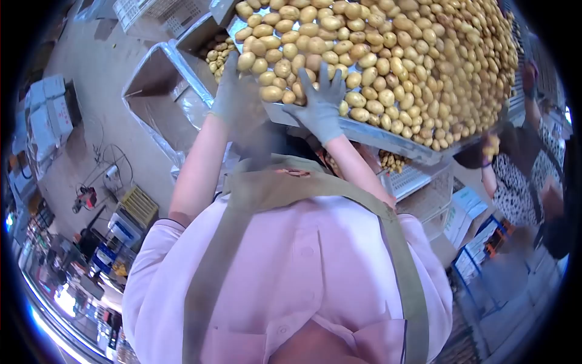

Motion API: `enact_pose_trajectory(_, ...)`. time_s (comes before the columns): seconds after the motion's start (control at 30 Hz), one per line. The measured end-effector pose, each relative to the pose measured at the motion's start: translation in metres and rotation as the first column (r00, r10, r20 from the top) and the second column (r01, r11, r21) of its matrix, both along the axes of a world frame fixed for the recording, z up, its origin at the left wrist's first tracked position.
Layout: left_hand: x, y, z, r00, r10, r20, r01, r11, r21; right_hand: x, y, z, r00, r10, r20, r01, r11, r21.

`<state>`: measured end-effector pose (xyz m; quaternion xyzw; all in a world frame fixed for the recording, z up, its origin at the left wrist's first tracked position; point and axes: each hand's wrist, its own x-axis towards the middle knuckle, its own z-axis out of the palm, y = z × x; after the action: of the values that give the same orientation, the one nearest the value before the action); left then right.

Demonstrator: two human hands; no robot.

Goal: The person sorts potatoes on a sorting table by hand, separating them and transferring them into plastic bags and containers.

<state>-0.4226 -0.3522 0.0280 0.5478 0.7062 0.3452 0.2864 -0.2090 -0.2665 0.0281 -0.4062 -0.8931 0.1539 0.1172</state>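
Note:
Many potatoes (376,60) cover a metal-edged sorting table (394,138) in front of me. My right hand (324,108), in a grey glove, lies over the table's near edge with its fingers spread among the potatoes, holding none that I can see. My left hand (227,91), also gloved, is at the table's left end, seen edge-on. Its fingers stretch forward beside the nearest potatoes, and a dark blur hides part of the palm side. Just beyond the left hand, more potatoes (217,57) lie lower down in a container.
A box lined with clear plastic (159,91) stands left of the table. White crates (418,185) sit under the table at right. Another person (515,182) in a spotted top works at the right end. A yellow crate (139,205) is on the floor at left.

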Motion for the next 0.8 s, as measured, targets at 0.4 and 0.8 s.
enact_pose_trajectory(0.4,-0.062,0.052,-0.035,0.322,0.456,0.830,-0.490,0.830,-0.267,-0.120,0.232,0.019,0.988,0.048,0.147,-0.084,0.965,0.248)
enact_pose_trajectory(0.8,0.012,0.015,-0.043,0.385,0.622,0.682,-0.630,0.717,-0.298,-0.053,0.057,-0.008,0.908,0.415,-0.053,-0.411,0.909,0.070)
